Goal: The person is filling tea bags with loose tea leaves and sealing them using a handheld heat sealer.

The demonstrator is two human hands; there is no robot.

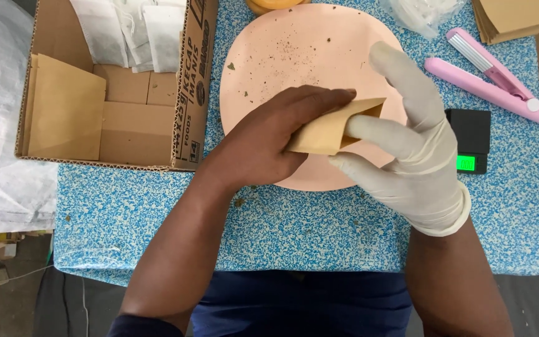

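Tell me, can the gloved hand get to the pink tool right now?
Probably yes. The right hand lies close to the pink tool with bare table between, though its fingers are inside the brown paper pouch.
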